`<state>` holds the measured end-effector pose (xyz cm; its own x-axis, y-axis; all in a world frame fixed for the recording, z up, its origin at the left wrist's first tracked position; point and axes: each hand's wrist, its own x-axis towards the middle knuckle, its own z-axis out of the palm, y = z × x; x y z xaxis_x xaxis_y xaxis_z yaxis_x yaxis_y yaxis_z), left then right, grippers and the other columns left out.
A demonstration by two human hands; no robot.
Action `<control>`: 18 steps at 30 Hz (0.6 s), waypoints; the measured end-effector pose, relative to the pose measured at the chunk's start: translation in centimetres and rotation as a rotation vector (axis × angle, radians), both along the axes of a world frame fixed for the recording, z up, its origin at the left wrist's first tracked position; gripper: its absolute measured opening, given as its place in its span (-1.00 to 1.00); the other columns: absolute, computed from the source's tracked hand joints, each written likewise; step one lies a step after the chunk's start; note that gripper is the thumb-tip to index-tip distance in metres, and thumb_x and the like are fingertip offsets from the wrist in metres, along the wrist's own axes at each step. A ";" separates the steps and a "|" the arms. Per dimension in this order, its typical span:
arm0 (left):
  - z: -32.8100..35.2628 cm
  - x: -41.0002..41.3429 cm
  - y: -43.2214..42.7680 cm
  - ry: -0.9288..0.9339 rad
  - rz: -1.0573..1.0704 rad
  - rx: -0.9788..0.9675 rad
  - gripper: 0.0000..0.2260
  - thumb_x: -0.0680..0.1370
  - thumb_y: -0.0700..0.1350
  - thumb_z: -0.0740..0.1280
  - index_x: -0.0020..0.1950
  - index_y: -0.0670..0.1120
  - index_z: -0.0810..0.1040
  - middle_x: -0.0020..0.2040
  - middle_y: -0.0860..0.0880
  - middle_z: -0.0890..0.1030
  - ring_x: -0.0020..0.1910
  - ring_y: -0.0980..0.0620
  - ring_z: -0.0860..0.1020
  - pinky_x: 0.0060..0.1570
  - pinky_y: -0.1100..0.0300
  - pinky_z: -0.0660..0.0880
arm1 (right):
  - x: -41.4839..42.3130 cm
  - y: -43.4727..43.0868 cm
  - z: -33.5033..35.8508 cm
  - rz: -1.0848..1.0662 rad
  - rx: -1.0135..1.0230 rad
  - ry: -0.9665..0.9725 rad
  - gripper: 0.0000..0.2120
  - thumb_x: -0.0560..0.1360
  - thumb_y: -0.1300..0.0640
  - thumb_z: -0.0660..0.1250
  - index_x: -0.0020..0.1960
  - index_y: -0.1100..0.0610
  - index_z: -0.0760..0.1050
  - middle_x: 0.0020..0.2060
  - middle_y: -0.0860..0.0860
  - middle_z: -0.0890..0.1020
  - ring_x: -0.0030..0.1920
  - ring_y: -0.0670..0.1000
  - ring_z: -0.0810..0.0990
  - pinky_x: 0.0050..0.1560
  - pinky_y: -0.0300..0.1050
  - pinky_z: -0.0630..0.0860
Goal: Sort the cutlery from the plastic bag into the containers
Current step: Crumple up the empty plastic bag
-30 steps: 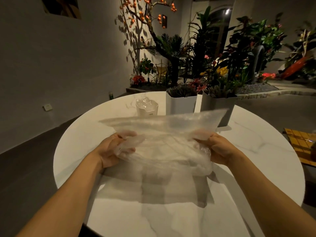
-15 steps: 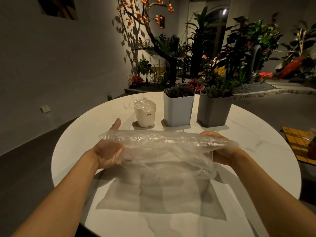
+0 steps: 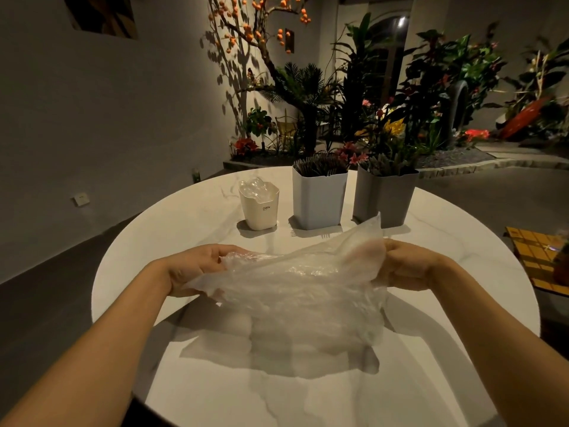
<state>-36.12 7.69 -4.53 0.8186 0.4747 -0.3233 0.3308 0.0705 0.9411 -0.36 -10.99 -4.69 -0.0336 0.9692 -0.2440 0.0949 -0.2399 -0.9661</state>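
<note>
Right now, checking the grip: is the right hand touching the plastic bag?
Touching. Head view shows the right hand gripping the plastic bag by its edge.

Just the one camera here, a wide-angle strapped to the person's head. It looks forward and down over a round white table (image 3: 184, 217), so both forearms run in from the bottom corners and the left hand (image 3: 197, 266) and right hand (image 3: 409, 266) sit close up around mid-frame, with the plastic bag (image 3: 301, 291) held between them. Further along its line of sight are the cream container (image 3: 260, 211), white container (image 3: 318, 201) and grey container (image 3: 385, 201) by the table's far edge, then the plants (image 3: 400, 87) and a wall (image 3: 107, 118) well behind.
</note>
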 end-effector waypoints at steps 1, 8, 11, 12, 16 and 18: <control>0.6 0.3 -0.2 0.026 -0.014 0.024 -0.52 0.58 -0.49 0.24 0.36 -0.06 0.62 0.29 -0.22 0.62 0.22 -0.27 0.63 0.13 -0.17 0.63 | 0.3 0.1 0.5 0.043 -0.039 -0.013 -0.51 0.55 0.59 0.11 0.24 0.16 0.57 0.12 0.17 0.67 0.17 0.23 0.64 0.11 0.13 0.64; 5.1 2.3 -0.5 0.170 -0.022 0.344 -0.55 0.55 -0.44 0.36 0.31 0.01 0.64 0.17 0.00 0.71 0.13 -0.05 0.68 0.06 0.12 0.64 | 1.8 0.8 3.7 0.111 0.184 0.260 -0.26 0.33 0.28 0.50 0.48 0.02 0.41 0.48 0.06 0.45 0.48 0.17 0.41 0.42 0.31 0.32; 6.7 3.3 -1.3 0.153 -0.068 0.437 -0.59 0.56 -0.41 0.38 0.22 0.05 0.70 0.13 0.10 0.72 0.11 0.04 0.68 0.05 0.18 0.63 | -0.3 2.5 4.9 -0.058 0.160 -0.104 -0.39 0.33 0.03 0.53 0.37 -0.05 0.50 0.36 -0.06 0.55 0.44 0.05 0.43 0.48 0.23 0.23; 7.2 3.8 -1.7 0.139 -0.077 0.463 -0.60 0.56 -0.40 0.38 0.17 0.07 0.73 0.11 0.14 0.72 0.09 0.06 0.68 0.02 0.19 0.63 | -1.1 3.2 5.1 -0.016 0.120 -0.240 -0.36 0.34 -0.02 0.51 0.40 -0.06 0.47 0.37 -0.07 0.53 0.44 0.03 0.41 0.50 0.22 0.20; 8.9 5.3 -3.2 0.056 -0.115 0.574 -0.58 0.56 -0.40 0.38 0.22 0.07 0.70 0.17 0.09 0.70 0.12 0.05 0.68 0.03 0.20 0.63 | -3.9 4.7 5.0 0.287 -0.116 -0.422 -0.32 0.39 0.02 0.49 0.48 0.02 0.40 0.34 0.03 0.56 0.36 0.09 0.50 0.46 0.16 0.33; 9.2 5.5 -3.1 0.043 -0.047 0.688 -0.60 0.56 -0.29 0.44 0.29 0.12 0.64 0.26 0.09 0.63 0.18 0.06 0.62 0.13 0.09 0.63 | -4.8 4.8 4.8 0.315 -0.123 -0.401 -0.59 0.45 0.13 0.49 0.29 0.05 0.59 0.15 0.08 0.68 0.17 0.12 0.63 0.29 0.09 0.51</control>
<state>-30.58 4.62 4.65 0.8364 0.5481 0.0057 0.3573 -0.5531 0.7526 -5.17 -6.17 0.15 -0.1989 0.8904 -0.4093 0.5377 -0.2500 -0.8052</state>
